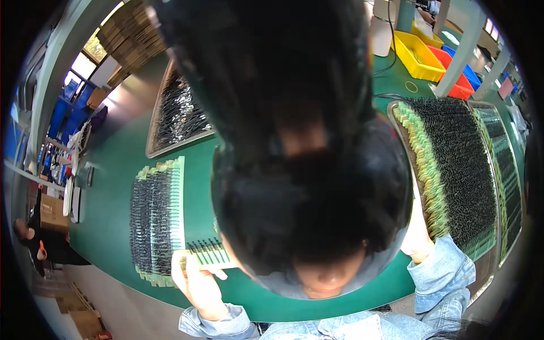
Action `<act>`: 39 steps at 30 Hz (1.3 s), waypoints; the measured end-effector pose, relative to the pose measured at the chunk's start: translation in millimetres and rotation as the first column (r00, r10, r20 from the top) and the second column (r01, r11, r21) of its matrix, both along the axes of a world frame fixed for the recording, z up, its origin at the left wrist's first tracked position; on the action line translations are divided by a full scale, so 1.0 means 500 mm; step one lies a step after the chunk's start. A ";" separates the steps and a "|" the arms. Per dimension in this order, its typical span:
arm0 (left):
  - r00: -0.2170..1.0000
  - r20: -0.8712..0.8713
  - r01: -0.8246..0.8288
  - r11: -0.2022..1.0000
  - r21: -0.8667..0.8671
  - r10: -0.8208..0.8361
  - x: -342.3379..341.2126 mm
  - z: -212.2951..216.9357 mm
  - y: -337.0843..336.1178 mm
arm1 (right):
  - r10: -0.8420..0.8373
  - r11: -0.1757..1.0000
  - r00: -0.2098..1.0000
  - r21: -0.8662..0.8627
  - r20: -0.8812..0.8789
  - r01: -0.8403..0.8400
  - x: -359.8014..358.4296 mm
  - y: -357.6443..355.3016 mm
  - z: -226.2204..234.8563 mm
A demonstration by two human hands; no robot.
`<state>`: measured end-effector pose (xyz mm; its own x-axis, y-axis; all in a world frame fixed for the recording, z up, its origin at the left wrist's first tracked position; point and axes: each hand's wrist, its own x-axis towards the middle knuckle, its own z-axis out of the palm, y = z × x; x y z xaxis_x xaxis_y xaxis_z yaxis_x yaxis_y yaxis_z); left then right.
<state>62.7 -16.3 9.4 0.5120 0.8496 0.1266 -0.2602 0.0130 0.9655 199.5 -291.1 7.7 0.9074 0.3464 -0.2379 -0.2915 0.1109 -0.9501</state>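
Note:
My left hand [199, 286] pinches the left end of a pale green strip [211, 253] with a row of thin black parts standing along it. The strip's right end disappears behind a large dark rounded object [311, 187] that fills the middle of the view. Just left of that hand lies a stack of similar strips [153, 221] with black parts, laid side by side. My right hand [418, 232] is at the right edge of the dark object, beside a tray full of such strips [453, 164]. Its fingers are hidden, so its grip does not show.
A tray of loose black and shiny parts [184, 110] sits at the far left of the green table [107, 192]. Another tray of strips [501, 164] stands at the far right. Yellow [416, 56] and red bins [458, 79] are beyond. A person [42, 238] is at the left.

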 end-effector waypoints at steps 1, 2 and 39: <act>1.000 0.002 0.019 1.000 -0.005 -0.019 0.011 0.005 -0.013 | 0.005 0.994 1.000 -0.106 0.017 -0.004 0.003 -0.017 0.009; 1.000 0.002 0.006 1.000 -0.010 -0.006 0.024 0.012 -0.031 | -0.045 0.996 0.999 -0.083 -0.022 0.043 0.004 -0.033 0.001; 0.923 -0.028 0.379 0.921 -0.085 -0.383 0.016 0.038 -0.051 | 0.127 0.918 0.882 -0.391 0.454 0.069 0.035 -0.069 -0.089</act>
<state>70.9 -41.9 28.3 0.8025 0.5953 0.0399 -0.1792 0.1767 0.9678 216.9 -325.7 -36.6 0.9350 0.3440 0.0861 0.1937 -0.2921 -0.9366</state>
